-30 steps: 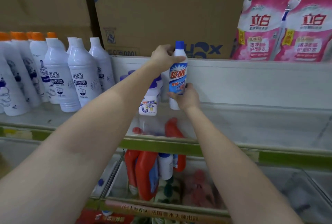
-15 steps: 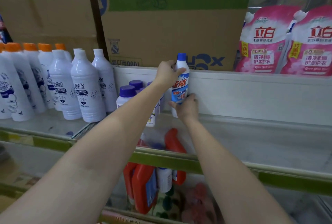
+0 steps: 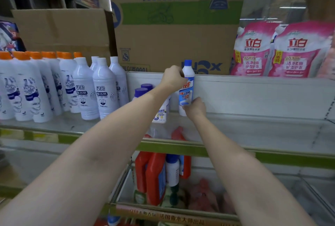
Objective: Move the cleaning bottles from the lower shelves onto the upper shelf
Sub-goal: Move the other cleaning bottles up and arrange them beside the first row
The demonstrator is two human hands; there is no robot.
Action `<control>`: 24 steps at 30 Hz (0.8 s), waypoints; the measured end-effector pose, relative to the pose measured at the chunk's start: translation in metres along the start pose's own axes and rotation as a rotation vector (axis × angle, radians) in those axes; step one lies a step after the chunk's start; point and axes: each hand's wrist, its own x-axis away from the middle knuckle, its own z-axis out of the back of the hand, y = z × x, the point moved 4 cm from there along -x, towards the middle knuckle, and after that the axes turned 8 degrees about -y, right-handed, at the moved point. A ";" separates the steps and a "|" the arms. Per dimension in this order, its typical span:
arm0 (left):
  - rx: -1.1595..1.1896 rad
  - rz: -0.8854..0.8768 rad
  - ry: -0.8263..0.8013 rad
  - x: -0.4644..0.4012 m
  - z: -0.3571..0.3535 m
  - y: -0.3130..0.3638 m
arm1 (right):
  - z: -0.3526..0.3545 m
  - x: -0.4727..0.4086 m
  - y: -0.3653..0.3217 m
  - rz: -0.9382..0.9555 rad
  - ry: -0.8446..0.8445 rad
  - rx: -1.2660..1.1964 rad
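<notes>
Head cam view, store shelving w/ two bare arms reaching fwd to one blue-capped white bottle (image 3: 187,88). The bottle stands upright, long axis vertical, at the back of the upper shelf (image 3: 253,129), close to the white back panel. Its base is hidden behind the right hand, so can't tell if it rests on the shelf or hangs just above it.

Left hand (image 3: 172,79) comes in from the bottle's left and up high; its grip is curled round the neck and shoulder, just under the cap. Right hand (image 3: 194,107) is low, fingers wrapped round the bottom of the body from the front-right. So both grips hold the same bottle, one at each end of its vertical axis. Right hand is nearer the base and the shelf surface.

Just left of it: purple-capped bottles (image 3: 143,93), partly behind the left forearm. Judgement: next move likely a straight downward settle, then release; main risk is nudging those neighbours. Red bottles (image 3: 154,175) wait on a lower shelf.
</notes>
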 end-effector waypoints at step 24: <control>-0.274 0.239 -0.441 0.265 0.086 -0.233 | -0.181 0.251 -0.024 0.032 -0.262 0.138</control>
